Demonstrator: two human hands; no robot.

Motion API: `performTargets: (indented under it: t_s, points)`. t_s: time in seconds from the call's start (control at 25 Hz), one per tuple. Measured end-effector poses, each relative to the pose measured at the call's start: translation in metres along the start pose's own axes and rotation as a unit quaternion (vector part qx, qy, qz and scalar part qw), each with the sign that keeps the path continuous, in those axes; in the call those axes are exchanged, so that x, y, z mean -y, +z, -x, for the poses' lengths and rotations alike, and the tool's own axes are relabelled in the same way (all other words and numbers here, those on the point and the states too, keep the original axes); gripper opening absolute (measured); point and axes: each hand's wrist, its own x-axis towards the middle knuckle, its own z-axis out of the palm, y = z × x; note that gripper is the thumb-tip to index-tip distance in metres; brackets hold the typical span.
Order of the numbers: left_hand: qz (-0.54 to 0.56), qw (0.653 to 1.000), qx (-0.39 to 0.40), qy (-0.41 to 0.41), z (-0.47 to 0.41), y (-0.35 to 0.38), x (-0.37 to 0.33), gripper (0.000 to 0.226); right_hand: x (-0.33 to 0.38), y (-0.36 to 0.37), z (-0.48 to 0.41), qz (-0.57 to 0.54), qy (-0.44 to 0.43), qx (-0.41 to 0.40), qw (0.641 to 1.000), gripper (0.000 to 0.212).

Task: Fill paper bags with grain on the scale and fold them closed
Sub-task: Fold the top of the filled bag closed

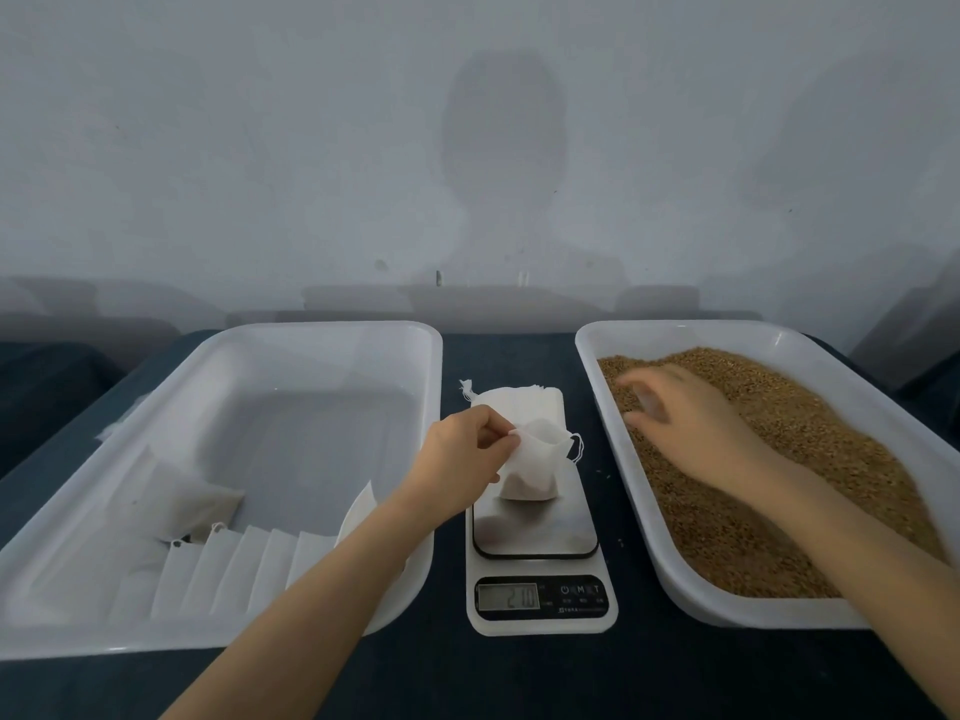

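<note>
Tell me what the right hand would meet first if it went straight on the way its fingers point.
Most likely the grain: the right hand points forward-left and slightly down over the heap in the right tray. Blur hides whether its fingers touch it already.

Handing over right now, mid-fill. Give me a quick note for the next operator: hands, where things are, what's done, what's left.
Left hand pinches the rim of the open bag standing on the scale.
Right hand reaches into the grain in the right tray; blurred, so its grasp is unclear.
Spare empty bags lie stacked behind the scale.
Done: several bags lie in the left tray.
Left: finish filling this bag, fold it closed, then the spares.
</note>
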Motion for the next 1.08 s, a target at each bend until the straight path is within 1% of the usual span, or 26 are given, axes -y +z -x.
performTargets:
  t_s: [0.04,0.08,0.16,0.2,0.28,0.36,0.44,0.48,0.56,0.68,0.84,1.08]
  points:
    - [-0.001,1.0,-0.001,0.002,0.001,0.0,0.0,0.01,0.018,-0.002,0.002,-0.063,-0.06,0.023,0.996,0.042]
    - [-0.004,1.0,-0.001,0.005,0.001,0.0,0.0,0.01,0.034,0.0,0.003,-0.106,-0.093,0.064,0.988,0.044]
    - [-0.024,1.0,0.003,0.015,0.001,0.001,0.0,0.008,0.05,0.012,0.002,-0.161,-0.096,0.135,0.973,0.042]
    - [-0.035,0.999,0.005,0.018,0.001,0.001,0.0,0.005,0.052,0.017,0.001,-0.177,-0.084,0.139,0.971,0.036]
    - [-0.021,1.0,-0.006,0.014,0.002,0.001,0.0,0.004,0.054,0.021,0.001,-0.215,-0.064,0.08,0.971,0.024]
    - [0.033,0.999,-0.032,0.001,0.002,-0.001,-0.001,0.009,0.055,0.019,0.002,-0.238,-0.072,0.0,0.969,0.023]
    - [0.037,0.998,-0.041,-0.001,0.003,-0.003,-0.001,0.013,0.056,0.019,0.004,-0.236,-0.104,-0.042,0.965,0.025]
    - [0.012,0.999,-0.036,0.004,0.004,-0.002,-0.001,0.011,0.057,0.02,0.004,-0.229,-0.112,-0.041,0.966,0.026]
    - [-0.055,0.998,-0.018,0.018,0.004,-0.001,0.001,0.004,0.057,0.024,0.007,-0.217,-0.101,-0.006,0.971,0.031]
    - [-0.128,0.991,0.014,0.035,0.006,0.003,0.001,0.015,0.05,0.031,0.014,-0.223,-0.067,0.048,0.971,0.037]
    - [-0.115,0.993,0.022,0.029,0.005,0.003,0.0,0.018,0.044,0.035,0.018,-0.234,-0.037,0.055,0.97,0.04]
    - [-0.094,0.995,0.016,0.024,0.006,0.003,-0.001,0.015,0.044,0.036,0.018,-0.228,-0.035,0.043,0.972,0.041]
